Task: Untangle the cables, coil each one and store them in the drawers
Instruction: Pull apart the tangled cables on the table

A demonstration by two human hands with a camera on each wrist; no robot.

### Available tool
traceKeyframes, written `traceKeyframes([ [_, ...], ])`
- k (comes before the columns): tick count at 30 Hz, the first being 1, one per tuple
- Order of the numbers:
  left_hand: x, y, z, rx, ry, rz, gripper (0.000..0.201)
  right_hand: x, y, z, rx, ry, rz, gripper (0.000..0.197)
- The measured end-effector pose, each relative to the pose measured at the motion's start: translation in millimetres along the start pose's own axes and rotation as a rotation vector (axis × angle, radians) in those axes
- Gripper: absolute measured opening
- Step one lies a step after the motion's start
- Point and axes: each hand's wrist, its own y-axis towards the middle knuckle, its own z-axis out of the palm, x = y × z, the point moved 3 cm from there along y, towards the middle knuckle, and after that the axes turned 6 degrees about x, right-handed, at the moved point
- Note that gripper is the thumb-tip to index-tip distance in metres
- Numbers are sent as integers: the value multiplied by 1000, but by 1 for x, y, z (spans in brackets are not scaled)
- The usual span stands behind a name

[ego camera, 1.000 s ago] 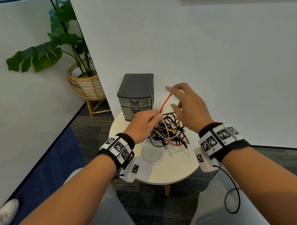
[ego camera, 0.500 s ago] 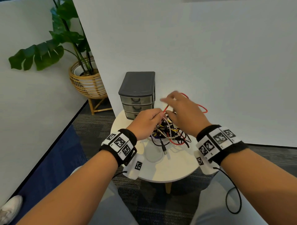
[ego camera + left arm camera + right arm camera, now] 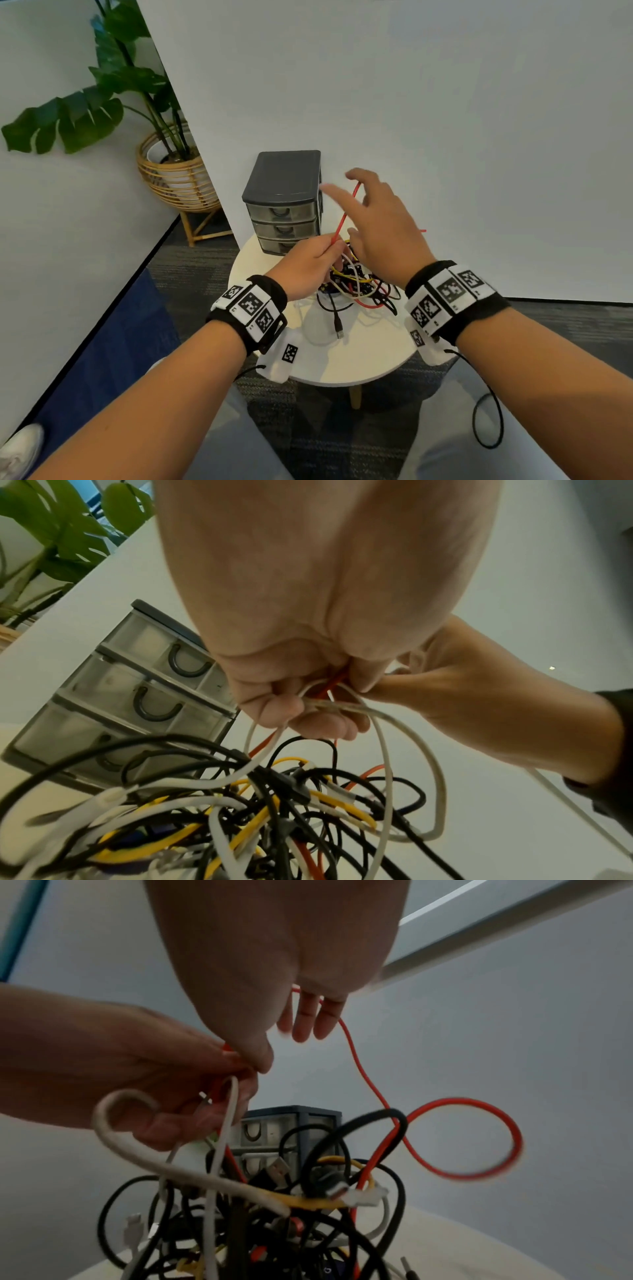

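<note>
The red cable [image 3: 345, 214] runs steeply up from the tangle [image 3: 356, 287] on the round table [image 3: 359, 363], leaning toward the drawers [image 3: 284, 205] just behind. White, black and yellow leads cross its lower part. The left hand [image 3: 308, 263] pinches it — a white lead too; the right hand [image 3: 380, 226], fingers spread and relaxed, has it draped over them.

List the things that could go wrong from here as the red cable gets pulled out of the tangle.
1. The red cable runs down into the tangled pile; pulling may tighten knots or lift the whole pile.
2. The left hand also holds a white cable, so both may drag together.
3. A black USB plug lies loose on the round table; a tug could sweep it off.
</note>
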Motion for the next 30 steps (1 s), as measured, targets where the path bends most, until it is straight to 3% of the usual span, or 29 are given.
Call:
traceKeyframes([
  [3,0,1,-1,9,8,-4,37,1,1,9,-24,-227,-135,32],
  [5,1,0,-2,-2,24,12,35,-9,4,9,-14,-164,-33,13],
  [8,5,-3,-5,-42,36,35,32,-45,11,0,-51,311,436,38],
  [10,9,-5,-6,-66,20,28,32,-58,12,-5,-108,392,541,26],
  [11,10,-4,-6,-72,7,24,32,-55,11,-7,-93,356,511,21],
  [13,9,-3,-5,-77,-18,22,33,-39,8,-1,1,194,341,37],
  [15,6,-2,-4,-76,-30,33,34,-19,3,8,61,-38,168,31],
  [17,3,-1,-4,-73,-17,46,34,-14,2,16,122,-128,121,24],
  [23,3,-5,-7,-72,46,79,29,-23,6,25,159,117,254,30],
  [27,6,-4,-5,-68,114,111,23,-35,11,17,64,424,415,32],
  [30,11,-4,-2,-63,127,124,21,-42,14,7,22,478,482,36],
])
